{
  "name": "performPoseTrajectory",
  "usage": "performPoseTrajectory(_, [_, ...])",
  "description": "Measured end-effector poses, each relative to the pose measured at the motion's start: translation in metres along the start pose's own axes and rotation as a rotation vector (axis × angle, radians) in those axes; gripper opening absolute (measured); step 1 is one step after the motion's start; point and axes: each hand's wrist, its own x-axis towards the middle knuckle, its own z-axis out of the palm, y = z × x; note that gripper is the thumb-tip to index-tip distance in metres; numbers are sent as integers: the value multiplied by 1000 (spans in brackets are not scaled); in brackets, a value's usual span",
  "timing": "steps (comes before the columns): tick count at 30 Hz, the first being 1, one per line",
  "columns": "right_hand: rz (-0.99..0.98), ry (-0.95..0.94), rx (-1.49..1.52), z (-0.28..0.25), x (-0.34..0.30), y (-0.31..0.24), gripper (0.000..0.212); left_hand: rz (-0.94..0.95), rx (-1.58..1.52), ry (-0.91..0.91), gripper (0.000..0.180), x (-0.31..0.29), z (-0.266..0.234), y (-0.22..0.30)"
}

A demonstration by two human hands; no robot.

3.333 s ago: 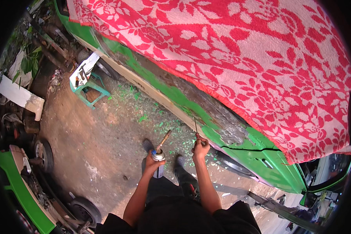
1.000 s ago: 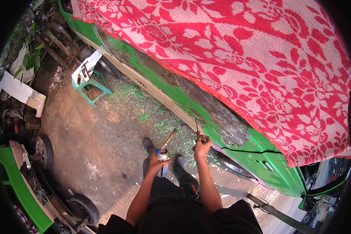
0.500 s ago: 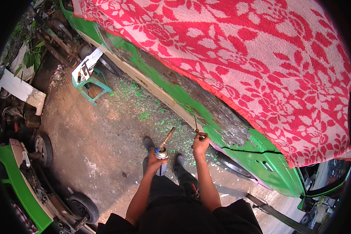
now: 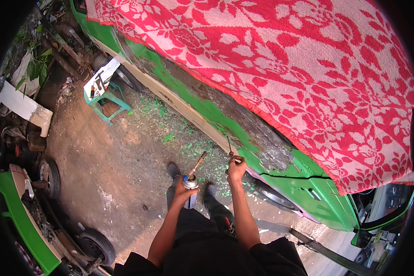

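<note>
Far left, a teal stool (image 4: 94,104) stood on the ground (image 4: 133,138). A white board (image 4: 110,69) covered its top and ran past the far edge toward the car (image 4: 322,202). On the board lay a dark hammer-like tool (image 4: 100,79) and a smaller orange-and-black one (image 4: 93,89), probably set there to stay off the dirt and the scattered green flakes (image 4: 169,138).

Mid-ground, the left hand (image 4: 184,192) held a canister (image 4: 191,201) topped by a brass-coloured torch tube (image 4: 198,164). Grip closed around the canister's upper part; held near upright, likely for control, with the tube slanting away from the body. No flame could be made out.

Just right, the right hand (image 4: 237,169) gripped a thin-bladed tool (image 4: 232,154) by its handle, perhaps to leave the blade free. The blade aimed at the lower edge of the car's side; contact could not be told. Beyond, a red-and-white cloth (image 4: 280,69) draped the car, presumably as cover, its hem beside a bare grey patch (image 4: 276,158).

Pose: left forearm slanted up and inward; right forearm rose steeply, leaning slightly left, fingers curled.
</note>
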Motion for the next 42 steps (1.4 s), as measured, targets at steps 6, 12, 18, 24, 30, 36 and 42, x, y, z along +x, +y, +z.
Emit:
performPoseTrajectory(6, [82, -3, 2, 0, 1, 3, 12, -2, 13, -1, 60, 4, -6, -16])
performPoseTrajectory(12, [117, -19, 135, -6, -6, -7, 12, -23, 47, 18, 59, 5, -2, -5])
performPoseTrajectory(18, [119, -2, 148, 12, -8, -7, 8, -2, 29, -3, 60, 9, -3, -9])
performPoseTrajectory(24, [133, 29, 137, 7, -8, -2, 9, -17, -43, 11, 61, 7, 2, -7])
performPoseTrajectory(30, [108, 21, 117, 13, -16, -6, 7, 3, 43, 43, 61, 12, -8, -11])
performPoseTrajectory(36, [99, 50, 39, 22, -10, -5, 10, 11, 75, 31, 59, 19, -3, -7])
performPoseTrajectory(42, [81, 15, 84, 9, -9, -6, 9, 16, 46, 13, 60, 14, -3, -2])
